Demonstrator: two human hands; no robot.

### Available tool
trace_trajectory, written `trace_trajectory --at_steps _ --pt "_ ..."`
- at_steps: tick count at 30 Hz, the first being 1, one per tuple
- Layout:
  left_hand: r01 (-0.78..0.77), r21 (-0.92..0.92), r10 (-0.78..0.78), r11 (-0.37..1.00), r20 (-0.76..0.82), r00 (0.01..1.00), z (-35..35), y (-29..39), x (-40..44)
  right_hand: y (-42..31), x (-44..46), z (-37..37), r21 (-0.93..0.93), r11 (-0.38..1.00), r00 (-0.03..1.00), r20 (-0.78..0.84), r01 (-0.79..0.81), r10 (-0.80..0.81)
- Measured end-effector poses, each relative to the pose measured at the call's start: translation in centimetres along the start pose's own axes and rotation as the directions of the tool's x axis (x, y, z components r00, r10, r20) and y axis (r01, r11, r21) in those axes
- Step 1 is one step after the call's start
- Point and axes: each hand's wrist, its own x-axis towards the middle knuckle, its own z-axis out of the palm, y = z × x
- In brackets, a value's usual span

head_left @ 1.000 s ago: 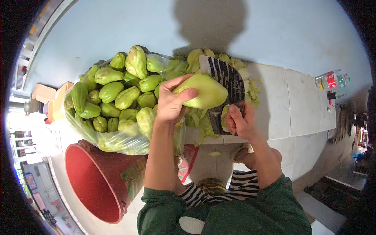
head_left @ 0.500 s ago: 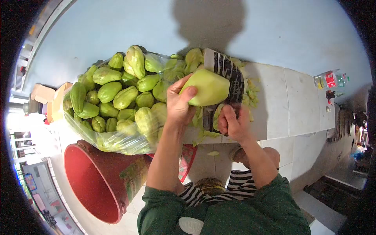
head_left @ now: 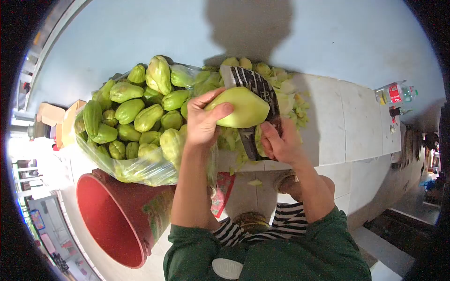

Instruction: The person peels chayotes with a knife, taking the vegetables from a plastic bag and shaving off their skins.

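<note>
A pale green peeled chayote (head_left: 241, 107) is gripped by my left hand (head_left: 204, 117), thumb on top and fingers around its left end. Closed around a large dark knife with pale streaks (head_left: 253, 77), my right hand (head_left: 280, 140) is just below and right of the chayote. The blade extends up and left behind the chayote, which hides its middle part. My fingers cover the knife's handle. Beneath both hands, light green peelings (head_left: 300, 114) lie scattered on the white tiled ledge (head_left: 330, 122).
On the left, an open clear plastic bag (head_left: 136, 171) holds several unpeeled chayotes (head_left: 129, 111). A red bucket (head_left: 110, 218) lies tilted below it. Cardboard boxes (head_left: 70, 119) are at the far left. A plastic bottle with a red label (head_left: 395, 93) is at the ledge's right end.
The chayote and my left hand shifted right, then back left. The knife's blade has moved left, and the peel piece by my right hand no longer shows there.
</note>
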Motion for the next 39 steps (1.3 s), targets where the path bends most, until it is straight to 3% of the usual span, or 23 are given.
trace_trajectory --at_steps 2,3,5,6,9,10,12,13,15,18,19,21,23,25,26,28,31,34,36,39 --pt "-0.053 -0.208 0.038 0.977 -0.077 0.996 0.8 -1.7 -0.1 1.5 -0.1 1.1 0.109 0.994 0.996 -0.084 0.030 -0.021" --pt "-0.054 -0.208 0.038 0.977 -0.079 0.996 0.7 -1.5 -0.1 1.4 -0.1 1.1 0.109 0.994 0.996 -0.082 0.029 -0.020" --pt "0.015 0.057 -0.012 0.998 -0.052 0.999 0.4 -0.4 0.0 0.9 -0.4 0.8 0.220 0.974 0.999 0.012 -0.046 0.045" --pt "0.056 0.221 -0.071 0.974 0.057 0.996 -0.8 1.0 0.2 0.4 -0.4 0.3 0.218 0.975 0.999 0.016 -0.048 0.045" --pt "0.044 0.154 -0.048 0.987 0.026 0.998 -0.6 0.4 -0.1 0.1 0.0 -0.4 0.059 0.985 0.981 0.117 -0.161 0.154" --pt "0.009 -0.065 -0.013 0.998 -0.063 0.998 0.1 -0.6 -0.3 1.1 0.2 0.4 0.058 0.998 0.999 0.045 -0.021 0.019" --pt "0.033 -0.136 -0.046 0.990 -0.097 0.994 0.8 -1.0 -0.3 1.7 0.2 0.8 0.046 0.992 0.993 -0.024 0.113 -0.112" --pt "0.050 -0.205 -0.078 0.978 -0.130 0.988 1.0 -1.0 -0.4 1.5 0.2 0.7 0.030 0.996 0.997 -0.025 0.079 -0.078" --pt "0.066 -0.132 -0.077 0.989 -0.079 0.994 0.0 -0.4 -0.3 0.6 0.2 0.4 0.016 0.999 0.999 -0.030 0.046 -0.045" --pt "0.086 0.155 -0.090 0.984 0.019 0.996 -0.4 0.3 -0.1 0.1 0.5 -0.2 -0.124 0.991 0.995 0.097 0.050 -0.038" --pt "0.086 0.154 -0.090 0.984 0.018 0.996 0.2 -0.3 -0.1 1.4 0.5 0.7 -0.085 0.994 0.998 0.019 0.068 -0.067" --pt "-0.007 -0.213 -0.031 0.977 -0.175 0.984 1.8 -1.8 -0.5 1.8 0.2 1.3 -0.045 0.996 0.995 -0.057 0.081 -0.083" --pt "0.033 -0.183 -0.063 0.983 -0.158 0.985 1.2 -0.9 -0.3 0.6 0.0 1.1 -0.127 0.992 0.998 -0.051 0.024 -0.030" --pt "0.066 0.066 -0.068 0.996 0.026 0.997 0.4 0.0 0.0 0.0 0.2 0.5 -0.196 0.977 0.996 0.008 0.087 -0.087" --pt "0.065 0.067 -0.067 0.996 0.030 0.997 0.6 -0.2 0.1 0.0 0.3 0.5 -0.229 0.966 0.993 0.039 0.118 -0.112" --pt "0.060 -0.107 -0.069 0.992 -0.083 0.994 1.1 -1.1 -0.1 0.1 0.2 0.9 -0.243 0.960 0.990 0.025 0.137 -0.135" --pt "0.046 -0.137 -0.063 0.989 -0.125 0.990 1.4 -1.2 -0.5 1.3 0.4 0.0 -0.237 0.966 0.994 0.027 0.107 -0.104" --pt "0.057 -0.009 -0.058 0.998 -0.088 0.994 1.1 -1.1 -0.4 0.5 0.9 -0.6 -0.249 0.963 0.991 0.105 0.105 -0.081" --pt "0.047 -0.026 -0.049 0.999 -0.098 0.994 1.1 -1.6 -0.2 0.3 0.7 -0.4 -0.251 0.962 0.988 0.137 0.105 -0.072" --pt "0.032 -0.057 -0.038 0.998 -0.115 0.993 1.3 -2.0 -0.1 1.3 0.2 0.6 -0.380 0.919 0.994 0.039 0.106 -0.099"
